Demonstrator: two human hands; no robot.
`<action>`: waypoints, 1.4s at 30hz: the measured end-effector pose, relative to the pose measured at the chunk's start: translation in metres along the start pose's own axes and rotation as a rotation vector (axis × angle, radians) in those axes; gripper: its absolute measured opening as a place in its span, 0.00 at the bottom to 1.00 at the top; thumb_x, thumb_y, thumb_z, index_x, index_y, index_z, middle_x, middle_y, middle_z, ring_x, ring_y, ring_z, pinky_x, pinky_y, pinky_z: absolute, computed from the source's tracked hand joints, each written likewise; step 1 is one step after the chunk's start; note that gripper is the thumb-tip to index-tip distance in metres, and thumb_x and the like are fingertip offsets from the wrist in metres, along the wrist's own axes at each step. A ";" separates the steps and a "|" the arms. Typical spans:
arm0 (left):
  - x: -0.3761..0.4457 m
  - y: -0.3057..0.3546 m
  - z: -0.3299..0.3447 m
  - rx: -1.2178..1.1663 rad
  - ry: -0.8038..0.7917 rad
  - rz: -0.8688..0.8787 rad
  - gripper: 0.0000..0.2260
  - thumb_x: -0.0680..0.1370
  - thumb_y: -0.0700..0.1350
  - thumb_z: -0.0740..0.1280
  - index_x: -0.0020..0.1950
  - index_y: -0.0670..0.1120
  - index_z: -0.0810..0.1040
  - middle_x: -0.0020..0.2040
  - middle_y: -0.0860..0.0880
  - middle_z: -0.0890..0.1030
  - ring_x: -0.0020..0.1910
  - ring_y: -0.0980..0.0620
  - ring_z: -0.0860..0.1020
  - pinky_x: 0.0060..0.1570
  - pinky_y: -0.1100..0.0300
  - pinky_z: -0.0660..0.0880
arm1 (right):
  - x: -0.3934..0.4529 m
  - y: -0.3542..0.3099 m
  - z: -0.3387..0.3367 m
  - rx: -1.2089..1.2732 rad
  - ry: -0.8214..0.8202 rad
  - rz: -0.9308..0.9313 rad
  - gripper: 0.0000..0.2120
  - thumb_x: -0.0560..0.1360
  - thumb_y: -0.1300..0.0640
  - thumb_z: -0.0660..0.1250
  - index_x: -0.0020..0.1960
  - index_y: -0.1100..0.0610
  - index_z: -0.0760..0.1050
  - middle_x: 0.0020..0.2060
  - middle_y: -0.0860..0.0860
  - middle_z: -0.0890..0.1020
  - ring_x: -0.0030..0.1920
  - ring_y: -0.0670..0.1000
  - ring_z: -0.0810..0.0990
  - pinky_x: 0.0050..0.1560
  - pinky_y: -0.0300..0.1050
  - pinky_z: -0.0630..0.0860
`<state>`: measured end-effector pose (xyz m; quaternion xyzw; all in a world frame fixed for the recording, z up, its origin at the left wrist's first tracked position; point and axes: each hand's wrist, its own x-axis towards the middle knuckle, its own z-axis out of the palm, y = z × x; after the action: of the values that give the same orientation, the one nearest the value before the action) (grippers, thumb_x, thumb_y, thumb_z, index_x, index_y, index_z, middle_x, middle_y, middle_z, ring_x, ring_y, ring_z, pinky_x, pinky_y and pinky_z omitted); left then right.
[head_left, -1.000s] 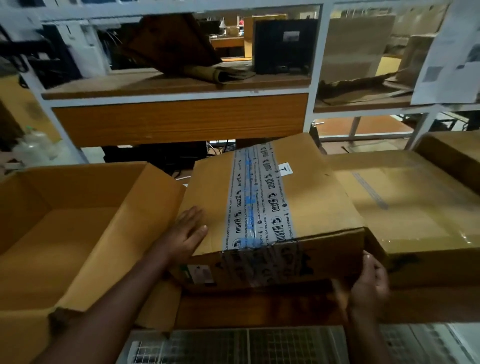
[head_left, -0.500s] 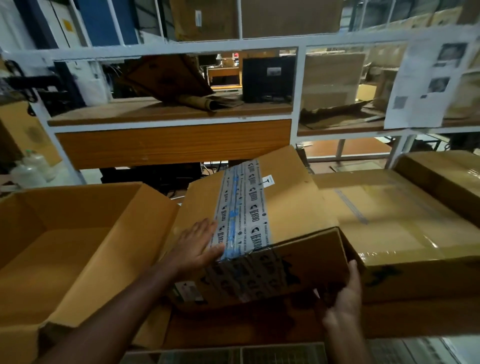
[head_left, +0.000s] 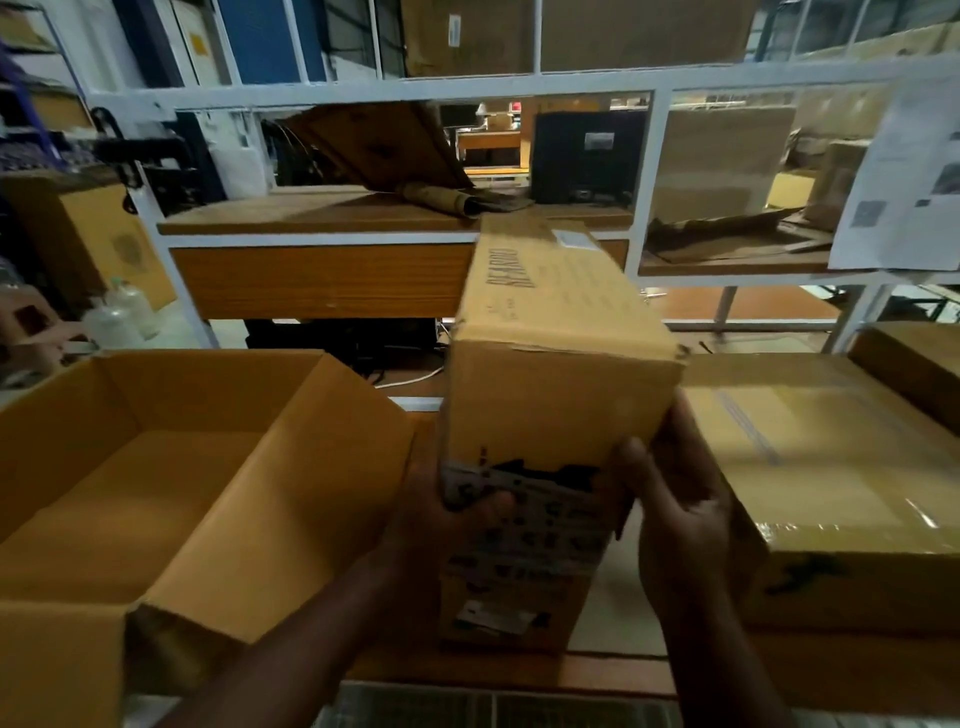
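I count four brown cardboard boxes at bench level: one open-topped empty carton on the left, one tape-sealed carton stood on end in the middle, and two flat ones to the right, the nearer sealed box and the farther sealed box. Two bare hands grip the upended carton, a left hand and a right hand. Behind are two pale translucent plastic bottles, the taller bottle and the shorter bottle, one black rectangular case on the wooden shelf, and one white printed paper sheet hanging at right.
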<state>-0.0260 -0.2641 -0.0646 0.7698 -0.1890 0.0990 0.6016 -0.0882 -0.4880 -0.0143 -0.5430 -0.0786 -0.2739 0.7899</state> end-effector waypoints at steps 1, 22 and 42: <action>-0.009 -0.003 -0.005 -0.011 0.049 0.040 0.28 0.74 0.56 0.78 0.70 0.65 0.70 0.38 0.55 0.82 0.39 0.53 0.85 0.36 0.50 0.82 | 0.001 0.005 0.005 -0.049 -0.087 -0.015 0.30 0.79 0.59 0.69 0.79 0.43 0.71 0.76 0.50 0.77 0.74 0.51 0.76 0.68 0.55 0.79; 0.015 0.135 -0.079 0.893 0.355 0.477 0.31 0.76 0.65 0.67 0.73 0.48 0.76 0.73 0.53 0.76 0.74 0.53 0.72 0.73 0.40 0.64 | 0.013 0.056 0.043 0.242 -0.042 0.639 0.52 0.64 0.50 0.84 0.80 0.34 0.61 0.77 0.55 0.73 0.70 0.62 0.78 0.63 0.66 0.81; 0.037 0.128 -0.177 0.418 0.975 -0.018 0.11 0.83 0.55 0.66 0.41 0.58 0.75 0.37 0.59 0.75 0.35 0.61 0.72 0.36 0.63 0.68 | 0.050 0.069 0.126 -0.249 -0.621 0.474 0.37 0.79 0.33 0.63 0.83 0.46 0.62 0.79 0.47 0.71 0.72 0.51 0.76 0.65 0.49 0.77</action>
<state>-0.0318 -0.1264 0.1083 0.7394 0.1431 0.4758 0.4543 0.0117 -0.3744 0.0005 -0.6944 -0.1523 0.0852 0.6981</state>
